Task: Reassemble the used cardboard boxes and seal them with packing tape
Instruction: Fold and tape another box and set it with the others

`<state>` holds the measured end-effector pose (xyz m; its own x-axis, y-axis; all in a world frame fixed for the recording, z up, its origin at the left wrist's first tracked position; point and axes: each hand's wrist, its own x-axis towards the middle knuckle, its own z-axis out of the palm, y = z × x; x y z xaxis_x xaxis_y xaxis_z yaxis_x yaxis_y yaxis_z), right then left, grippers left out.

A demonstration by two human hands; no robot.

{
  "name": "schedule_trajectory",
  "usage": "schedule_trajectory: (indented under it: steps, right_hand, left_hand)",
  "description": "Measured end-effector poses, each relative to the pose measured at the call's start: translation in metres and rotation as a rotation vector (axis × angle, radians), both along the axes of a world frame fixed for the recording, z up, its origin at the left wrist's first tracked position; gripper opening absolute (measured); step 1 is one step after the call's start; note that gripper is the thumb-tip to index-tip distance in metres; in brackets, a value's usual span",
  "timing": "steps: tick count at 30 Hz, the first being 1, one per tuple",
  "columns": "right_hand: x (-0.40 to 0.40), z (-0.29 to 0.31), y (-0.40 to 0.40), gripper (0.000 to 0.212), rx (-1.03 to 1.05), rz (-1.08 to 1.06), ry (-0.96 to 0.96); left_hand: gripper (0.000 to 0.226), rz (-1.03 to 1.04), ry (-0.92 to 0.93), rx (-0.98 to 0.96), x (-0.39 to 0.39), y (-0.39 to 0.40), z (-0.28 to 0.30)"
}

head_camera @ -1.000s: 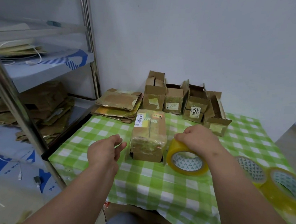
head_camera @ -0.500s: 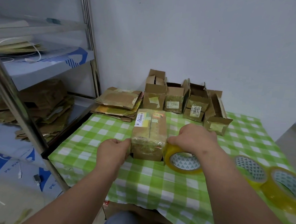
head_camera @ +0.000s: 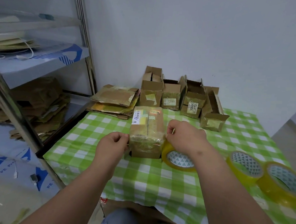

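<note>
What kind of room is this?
Probably a small packing or storage corner. Flattened cardboard is stacked on the checked table, opened boxes line the wall, tape rolls wait, and a metal shelf holds more cardboard.

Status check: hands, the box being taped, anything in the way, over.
Left hand pinching tape at box left side. Right hand holding tape roll at its right side. Two spare rolls off right, not blocking.
</note>
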<state>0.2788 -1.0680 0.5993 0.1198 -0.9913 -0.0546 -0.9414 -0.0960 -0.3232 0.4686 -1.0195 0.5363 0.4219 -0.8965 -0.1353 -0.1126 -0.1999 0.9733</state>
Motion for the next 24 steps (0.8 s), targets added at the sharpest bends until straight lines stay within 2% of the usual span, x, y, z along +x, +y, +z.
schedule_trajectory:
  steps: [4,6,8,10,13,17,21,24]
  right_hand:
    - [-0.005,0.006,0.005,0.005,0.061,0.079,-0.076]
    - [-0.008,0.009,0.007,0.004,0.099,0.108,-0.137]
    - [-0.01,0.009,0.008,0.012,0.102,0.133,-0.14]
    - [-0.011,0.007,0.009,0.021,0.097,0.143,-0.123]
    - [-0.011,0.004,0.009,0.028,0.08,0.134,-0.135]
    - [-0.004,0.003,0.009,0.031,0.027,0.12,-0.058]
    - [0.005,0.0,0.012,0.034,-0.087,0.101,0.059]
    - [0.005,0.0,0.012,0.035,-0.072,0.112,0.074]
  left_hand:
    - [0.019,-0.094,-0.054,-0.044,0.005,0.004,0.003]
    - [0.026,-0.157,-0.188,-0.066,0.01,0.002,0.004]
    - [0.038,-0.215,-0.374,-0.074,0.014,0.0,0.008]
    - [0.039,-0.277,-0.517,-0.097,0.015,0.0,0.013]
    - [0.038,-0.341,-0.629,-0.137,0.017,-0.002,0.016]
    - [0.039,-0.352,-0.782,-0.171,0.015,-0.006,0.018]
    - [0.036,-0.322,-0.859,-0.133,0.008,-0.007,0.019]
    - [0.037,-0.34,-0.905,-0.107,0.005,-0.008,0.018]
